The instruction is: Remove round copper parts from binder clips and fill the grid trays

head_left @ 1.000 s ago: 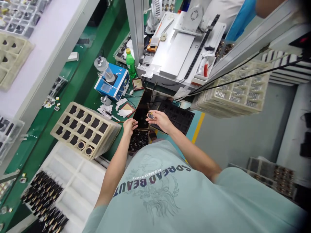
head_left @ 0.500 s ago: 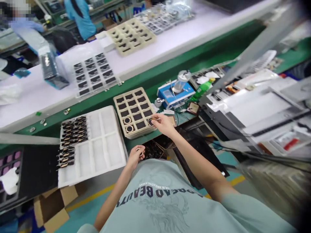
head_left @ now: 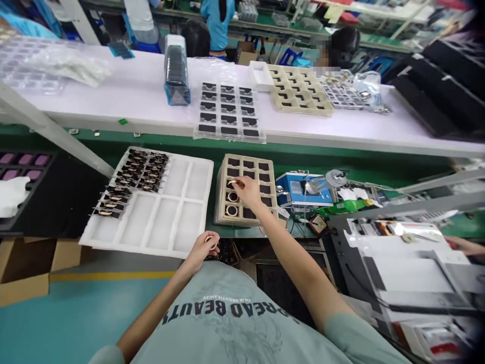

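My right hand (head_left: 247, 191) pinches a gold-rimmed ring (head_left: 234, 182) over the left column of a beige compartment tray (head_left: 276, 203). Two round gold-rimmed pieces sit just below it in that column, one (head_left: 232, 197) above the other (head_left: 231, 210); the other visible compartments show dark squares. Near my waist, my left hand (head_left: 206, 247) is closed round another gold ring (head_left: 210, 241). Left of the beige tray lies a white foam tray (head_left: 151, 217), with rows of dark parts with wires (head_left: 138, 172) at its upper left.
A blue device (head_left: 303, 189) and a green bottle (head_left: 346, 206) are right of the beige tray. A white shelf (head_left: 132, 101) behind bears a clear tray (head_left: 229, 111) and another beige tray (head_left: 299, 88). A cardboard box (head_left: 28, 263) stands lower left. A person's hand (head_left: 464, 245) shows far right.
The view has turned. My right hand has moved from the beige tray's lower right compartment to its left column, holding a ring there. My left hand still holds its ring.
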The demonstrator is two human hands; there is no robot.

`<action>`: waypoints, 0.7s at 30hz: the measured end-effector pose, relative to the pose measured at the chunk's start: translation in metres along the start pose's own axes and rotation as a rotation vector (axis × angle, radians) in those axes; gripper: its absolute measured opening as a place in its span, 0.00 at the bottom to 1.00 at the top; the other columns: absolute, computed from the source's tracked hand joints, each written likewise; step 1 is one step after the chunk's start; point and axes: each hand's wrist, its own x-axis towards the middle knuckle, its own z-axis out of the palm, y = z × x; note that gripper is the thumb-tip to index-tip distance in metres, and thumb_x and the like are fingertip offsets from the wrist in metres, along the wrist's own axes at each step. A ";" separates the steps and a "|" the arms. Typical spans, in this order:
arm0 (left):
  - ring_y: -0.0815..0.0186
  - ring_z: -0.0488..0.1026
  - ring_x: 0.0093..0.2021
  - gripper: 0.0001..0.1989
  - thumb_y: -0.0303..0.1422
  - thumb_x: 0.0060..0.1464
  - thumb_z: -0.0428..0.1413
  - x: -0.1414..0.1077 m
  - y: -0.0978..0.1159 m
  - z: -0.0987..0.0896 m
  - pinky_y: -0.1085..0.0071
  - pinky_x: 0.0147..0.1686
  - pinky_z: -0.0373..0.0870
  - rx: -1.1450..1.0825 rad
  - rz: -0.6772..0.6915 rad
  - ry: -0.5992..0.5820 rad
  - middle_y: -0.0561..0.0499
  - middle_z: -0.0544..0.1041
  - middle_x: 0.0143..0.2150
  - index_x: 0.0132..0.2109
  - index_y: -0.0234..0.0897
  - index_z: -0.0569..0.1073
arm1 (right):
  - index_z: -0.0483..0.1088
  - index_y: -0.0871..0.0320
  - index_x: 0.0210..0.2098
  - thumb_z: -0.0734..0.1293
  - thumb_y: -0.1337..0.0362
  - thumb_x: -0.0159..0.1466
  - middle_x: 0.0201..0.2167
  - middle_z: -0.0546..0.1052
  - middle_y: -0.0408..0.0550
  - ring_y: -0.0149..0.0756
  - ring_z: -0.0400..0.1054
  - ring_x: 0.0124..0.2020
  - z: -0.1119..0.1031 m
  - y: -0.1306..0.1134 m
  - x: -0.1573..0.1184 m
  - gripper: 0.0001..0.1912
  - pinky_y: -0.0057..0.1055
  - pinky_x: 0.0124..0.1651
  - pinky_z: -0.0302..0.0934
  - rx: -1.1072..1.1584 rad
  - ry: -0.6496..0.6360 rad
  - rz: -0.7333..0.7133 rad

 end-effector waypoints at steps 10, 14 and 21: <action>0.64 0.78 0.34 0.16 0.40 0.49 0.68 0.002 0.012 -0.007 0.67 0.38 0.76 -0.212 0.028 0.010 0.48 0.75 0.38 0.38 0.35 0.75 | 0.80 0.57 0.42 0.63 0.64 0.66 0.49 0.79 0.55 0.47 0.72 0.52 0.003 0.003 -0.017 0.14 0.46 0.59 0.66 -0.172 -0.012 -0.140; 0.59 0.80 0.39 0.11 0.36 0.54 0.62 0.004 0.021 -0.001 0.62 0.44 0.76 -0.397 0.039 0.038 0.42 0.79 0.41 0.41 0.33 0.76 | 0.81 0.59 0.41 0.64 0.67 0.65 0.46 0.79 0.58 0.51 0.70 0.51 0.001 -0.011 -0.017 0.12 0.50 0.56 0.66 -0.247 -0.008 -0.099; 0.62 0.78 0.43 0.05 0.32 0.56 0.59 0.014 0.044 0.028 0.67 0.46 0.74 -0.678 0.204 0.031 0.46 0.80 0.40 0.38 0.35 0.75 | 0.73 0.55 0.55 0.69 0.57 0.65 0.49 0.78 0.54 0.45 0.73 0.48 -0.021 -0.076 -0.091 0.20 0.41 0.50 0.70 -0.050 -0.279 -0.320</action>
